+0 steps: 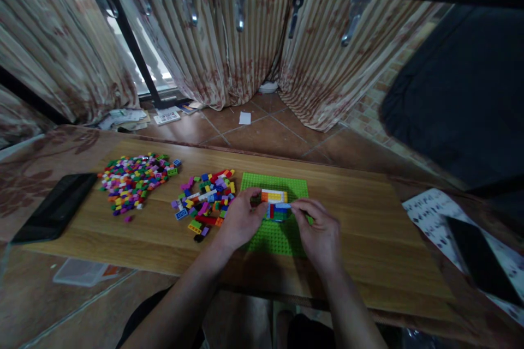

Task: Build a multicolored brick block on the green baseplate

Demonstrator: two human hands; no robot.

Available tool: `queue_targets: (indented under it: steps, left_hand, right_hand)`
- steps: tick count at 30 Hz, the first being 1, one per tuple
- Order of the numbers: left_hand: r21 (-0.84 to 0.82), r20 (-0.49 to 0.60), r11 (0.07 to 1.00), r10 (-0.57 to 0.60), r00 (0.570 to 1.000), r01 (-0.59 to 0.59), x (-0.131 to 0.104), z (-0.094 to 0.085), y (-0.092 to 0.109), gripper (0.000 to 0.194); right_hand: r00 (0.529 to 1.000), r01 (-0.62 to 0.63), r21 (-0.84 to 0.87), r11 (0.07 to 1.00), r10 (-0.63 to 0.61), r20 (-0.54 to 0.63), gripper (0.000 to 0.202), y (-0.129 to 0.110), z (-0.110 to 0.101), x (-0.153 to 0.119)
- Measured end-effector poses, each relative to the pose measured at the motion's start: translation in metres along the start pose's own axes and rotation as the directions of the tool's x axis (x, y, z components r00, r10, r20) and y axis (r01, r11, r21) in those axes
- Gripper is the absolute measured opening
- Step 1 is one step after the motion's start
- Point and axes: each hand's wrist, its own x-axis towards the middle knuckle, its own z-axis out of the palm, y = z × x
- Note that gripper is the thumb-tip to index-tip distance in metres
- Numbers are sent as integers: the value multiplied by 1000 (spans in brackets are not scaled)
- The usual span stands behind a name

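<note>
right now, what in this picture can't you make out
Head view:
left end of the build: hidden by left hand
right end of the light-blue brick: covered by right hand
print on the sheet: too small, partly under phone
sheet's end: cut by right edge

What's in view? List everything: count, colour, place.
wooden tabletop: one, brown, centre
baseplate: one, green, on tabletop
brick build: one, multicoloured, above baseplate
plastic piece: one, light blue, right fingertips
small bricks: many, multicoloured, left pile
larger bricks: many, multicoloured, middle pile
tablet: one, black, tabletop left
printed sheet: one, white, right
flat device: one, black, on sheet
plastic container: one, clear, lower left
papers: several, whitish, floor
curtains: several, beige-red, background
window: one, bright, left
hanging fittings: several, metallic, top
brick wall: one, tan, right
dark covering: one, blackish, right
legs: two, dark, bottom
left hand: one, bare, at build's left
right hand: one, bare, pinching piece
</note>
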Motion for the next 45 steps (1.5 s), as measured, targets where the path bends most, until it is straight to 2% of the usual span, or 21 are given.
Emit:
queue_targets:
  steps: [4, 7, 11, 17, 23, 28, 32, 35, 37, 40, 42, 45]
  left_hand:
    - [-29, -7, 1000, -2, 1000, 2, 2, 1, -2, 29]
    - [-25, -7, 1000, -2, 1000, 2, 3, 2, -4, 29]
    - [-4, -17, 1000, 4, 1000, -4, 3, 4, -5, 32]
    - [12, -19, 1000, 12, 1000, -12, 3, 6, -6, 37]
    - [114, -17, 993, 19, 1000, -17, 2, 7, -3, 39]
    - [200, -45, 980, 6, 999, 3, 0, 8, 3, 39]
    - [235, -58, 972, -7, 998, 21, -1, 9, 7, 39]
    - [229, -62, 973, -23, 998, 36, -2, 10, 9, 38]
    - [232, -63, 971, -38, 997, 51, -2, 10, 10, 38]
    - [241, -59, 967, -64, 996, 76, -2, 9, 13, 37]
    - [245, -57, 966, -67, 996, 79, -2, 9, 14, 36]
    - [244, -60, 967, -58, 997, 71, -2, 8, 14, 36]
  right_hand:
    - [998, -49, 85, 995, 52, -38, 15, 1, 4, -1]
    - [999, -37, 113, 993, 38, -11, 15, 2, 9, -2]
    - [999, 19, 39, 999, -20, 25, 18, 2, 13, -3]
    - [998, 59, -53, 997, -57, 41, 19, 1, 6, -5]
    - [991, 113, -99, 989, -106, 79, 20, 3, 6, -4]
    - [993, 96, -93, 991, -90, 72, 20, 1, 8, -3]
    - [998, 7, 0, 1000, -7, 61, 18, 0, 9, -4]
    - [988, -149, 114, 982, 145, 48, 13, 4, 9, -4]
    - [949, -313, 218, 924, 315, 28, 14, 7, 9, -3]
    - [844, -514, 376, 771, 533, 61, 26, 9, 11, -1]
    - [801, -577, 415, 704, 588, 116, 32, 9, 13, 0]
    - [784, -608, 401, 686, 598, 166, 36, 6, 15, 1]
